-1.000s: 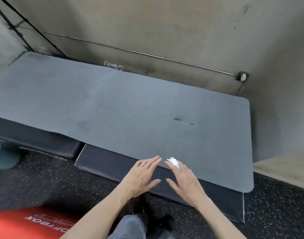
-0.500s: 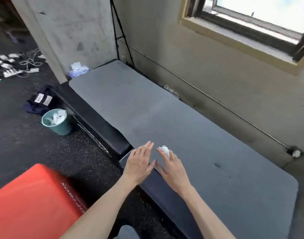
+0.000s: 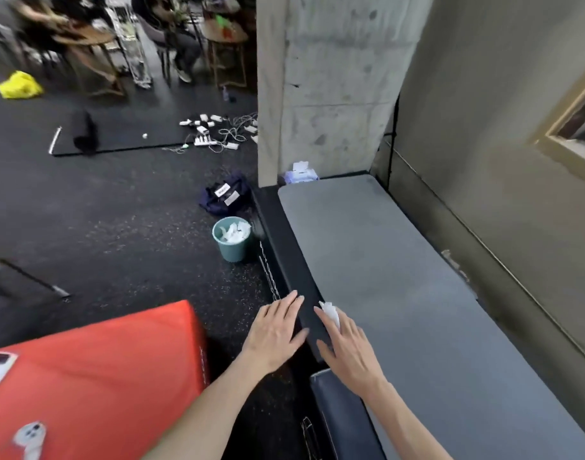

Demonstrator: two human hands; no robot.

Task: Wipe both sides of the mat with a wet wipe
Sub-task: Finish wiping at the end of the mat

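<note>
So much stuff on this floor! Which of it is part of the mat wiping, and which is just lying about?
Part of the job:
grey mat
crumpled wet wipe, held by the right hand
left hand, fingers straight
wipe pack at the mat's far end
teal bin with used wipes

Just lying about:
red box
dark bag
chargers and cables
yellow bag

A dark speckled floor carries black padded platforms set end to end along the wall. The grey mat lies flat on top of them, leaving a black strip bare on its near edge. On the floor stand a teal bin of crumpled white wipes just beside the platforms, a dark bag beyond it, a red box, and tangled power strips.
</note>
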